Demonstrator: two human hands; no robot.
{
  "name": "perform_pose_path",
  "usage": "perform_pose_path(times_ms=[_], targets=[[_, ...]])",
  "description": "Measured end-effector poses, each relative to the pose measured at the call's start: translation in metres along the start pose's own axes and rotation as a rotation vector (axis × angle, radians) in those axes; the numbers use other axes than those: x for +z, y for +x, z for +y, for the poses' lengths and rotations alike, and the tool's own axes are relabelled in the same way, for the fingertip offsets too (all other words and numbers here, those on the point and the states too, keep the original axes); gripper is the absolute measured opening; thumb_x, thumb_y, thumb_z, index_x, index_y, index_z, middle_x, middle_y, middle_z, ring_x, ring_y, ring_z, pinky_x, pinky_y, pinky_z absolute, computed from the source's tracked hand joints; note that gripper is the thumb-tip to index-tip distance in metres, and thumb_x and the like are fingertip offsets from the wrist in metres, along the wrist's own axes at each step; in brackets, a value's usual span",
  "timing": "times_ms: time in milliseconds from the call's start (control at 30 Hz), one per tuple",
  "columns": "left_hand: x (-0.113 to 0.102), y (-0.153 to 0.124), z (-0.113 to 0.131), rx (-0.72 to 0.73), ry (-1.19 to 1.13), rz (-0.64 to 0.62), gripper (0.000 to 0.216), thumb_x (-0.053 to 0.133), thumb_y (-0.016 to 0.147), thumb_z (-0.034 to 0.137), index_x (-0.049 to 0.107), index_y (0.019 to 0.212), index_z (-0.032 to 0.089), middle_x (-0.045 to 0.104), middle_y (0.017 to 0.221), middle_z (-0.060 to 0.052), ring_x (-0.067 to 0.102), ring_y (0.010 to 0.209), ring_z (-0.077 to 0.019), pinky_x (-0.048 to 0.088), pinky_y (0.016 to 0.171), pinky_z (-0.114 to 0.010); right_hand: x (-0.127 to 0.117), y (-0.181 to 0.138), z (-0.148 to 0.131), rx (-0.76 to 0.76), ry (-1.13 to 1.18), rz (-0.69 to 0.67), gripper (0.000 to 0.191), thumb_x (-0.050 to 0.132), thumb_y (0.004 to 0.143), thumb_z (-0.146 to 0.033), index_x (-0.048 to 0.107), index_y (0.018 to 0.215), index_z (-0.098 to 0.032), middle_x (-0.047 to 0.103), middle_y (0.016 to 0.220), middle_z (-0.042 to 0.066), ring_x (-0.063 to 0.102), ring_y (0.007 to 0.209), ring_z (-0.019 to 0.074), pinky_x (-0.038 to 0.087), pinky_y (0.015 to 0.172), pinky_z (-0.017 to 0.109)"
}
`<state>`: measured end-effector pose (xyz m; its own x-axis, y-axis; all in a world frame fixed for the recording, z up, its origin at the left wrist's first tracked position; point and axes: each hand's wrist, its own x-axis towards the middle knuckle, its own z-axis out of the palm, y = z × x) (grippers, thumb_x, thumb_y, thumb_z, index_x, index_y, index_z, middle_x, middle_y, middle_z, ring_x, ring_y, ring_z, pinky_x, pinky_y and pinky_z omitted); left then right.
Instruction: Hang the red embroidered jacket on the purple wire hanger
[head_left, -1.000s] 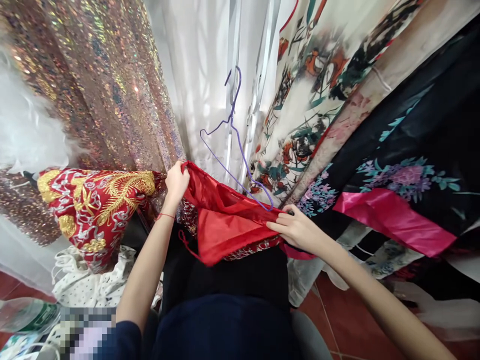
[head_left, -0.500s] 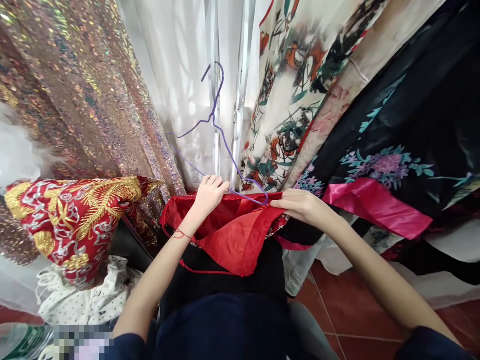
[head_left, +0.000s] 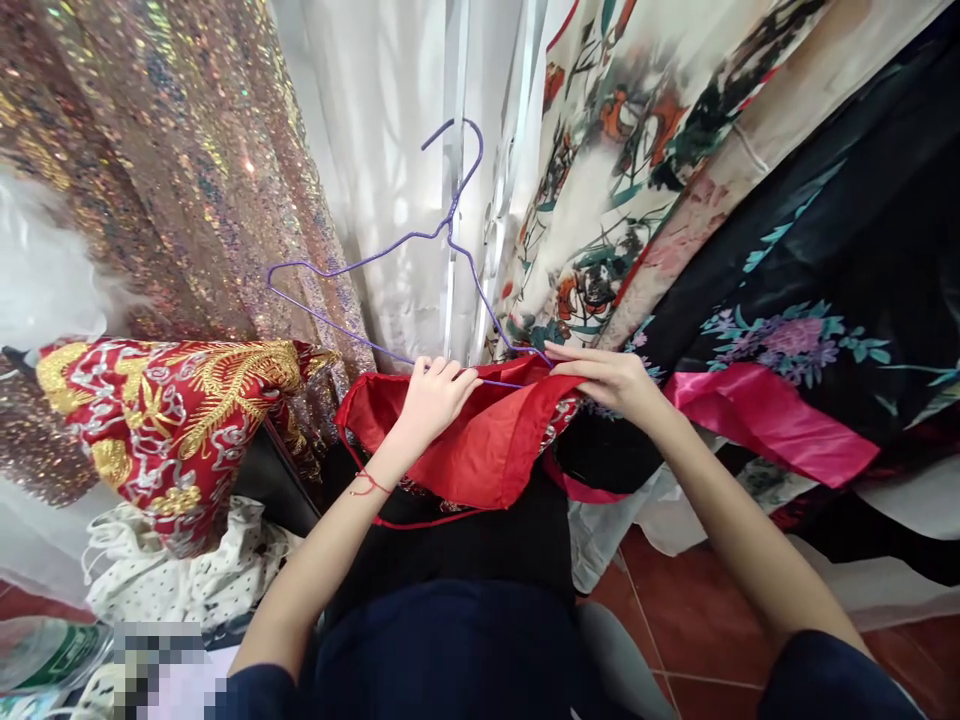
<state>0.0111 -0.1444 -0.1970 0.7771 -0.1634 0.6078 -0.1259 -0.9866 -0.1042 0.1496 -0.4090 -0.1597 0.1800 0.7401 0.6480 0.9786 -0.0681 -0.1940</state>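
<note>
A red satin garment (head_left: pixel 487 445) hangs in front of me over dark fabric. A thin purple wire hanger (head_left: pixel 390 245) stands above it with its hook up. My left hand (head_left: pixel 435 395) grips the hanger's lower bar together with the garment's upper edge. At the hanger's right corner, my right hand (head_left: pixel 607 380) pinches the red fabric. The hanger's left corner sticks out free to the left; its right corner is inside the red cloth.
Hanging clothes surround me: a sequined gown (head_left: pixel 187 170), white sheer fabric (head_left: pixel 375 130), a floral cream robe (head_left: pixel 600 200), a black floral robe with a pink sash (head_left: pixel 780 425). A red-and-gold embroidered garment (head_left: pixel 165 410) lies at left above white dotted cloth (head_left: pixel 180 570). Red floor tiles (head_left: pixel 675 620) show below.
My left hand let go of the garment's left edge and moved right onto the hanger's bar. The hanger swung so its left corner now points out to the left.
</note>
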Motion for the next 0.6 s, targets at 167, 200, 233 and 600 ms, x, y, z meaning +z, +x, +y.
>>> perform_pose_path(times_ms=[167, 200, 233, 600], targets=[[0.001, 0.008, 0.004, -0.009, -0.145, -0.027, 0.035, 0.037, 0.105, 0.029, 0.071, 0.11, 0.02, 0.073, 0.089, -0.008, 0.059, 0.087, -0.0233, 0.036, 0.082, -0.041, 0.0, 0.043, -0.019, 0.043, 0.102, 0.161, 0.021, 0.057, 0.095, -0.027, 0.078, 0.096, -0.024, 0.073, 0.125, 0.008, 0.072, 0.112, 0.0261, 0.057, 0.103, 0.046], [0.001, 0.009, 0.002, -0.001, -0.169, -0.043, 0.034, 0.038, 0.104, 0.025, 0.071, 0.111, 0.019, 0.074, 0.089, -0.008, 0.059, 0.086, -0.0232, 0.036, 0.081, -0.04, 0.002, 0.053, -0.022, 0.047, 0.122, 0.192, 0.02, 0.058, 0.094, -0.027, 0.078, 0.095, -0.025, 0.073, 0.125, 0.007, 0.071, 0.113, 0.026, 0.056, 0.104, 0.047], [0.0, 0.009, -0.001, 0.006, -0.188, -0.059, 0.034, 0.038, 0.103, 0.021, 0.07, 0.112, 0.019, 0.074, 0.089, -0.008, 0.06, 0.085, -0.0231, 0.037, 0.081, -0.04, 0.005, 0.061, -0.023, 0.05, 0.143, 0.22, 0.019, 0.058, 0.094, -0.027, 0.077, 0.093, -0.025, 0.073, 0.125, 0.006, 0.071, 0.112, 0.0256, 0.056, 0.104, 0.047], [-0.003, 0.003, -0.018, -0.056, -0.272, -0.024, 0.025, 0.041, 0.096, 0.011, 0.062, 0.111, 0.014, 0.071, 0.101, -0.012, 0.065, 0.096, -0.025, 0.046, 0.09, -0.041, 0.064, 0.093, -0.034, 0.259, 0.154, 0.197, 0.022, 0.048, 0.097, -0.038, 0.059, 0.085, -0.023, 0.064, 0.077, 0.0, 0.059, 0.071, 0.0157, 0.05, 0.074, 0.03]])
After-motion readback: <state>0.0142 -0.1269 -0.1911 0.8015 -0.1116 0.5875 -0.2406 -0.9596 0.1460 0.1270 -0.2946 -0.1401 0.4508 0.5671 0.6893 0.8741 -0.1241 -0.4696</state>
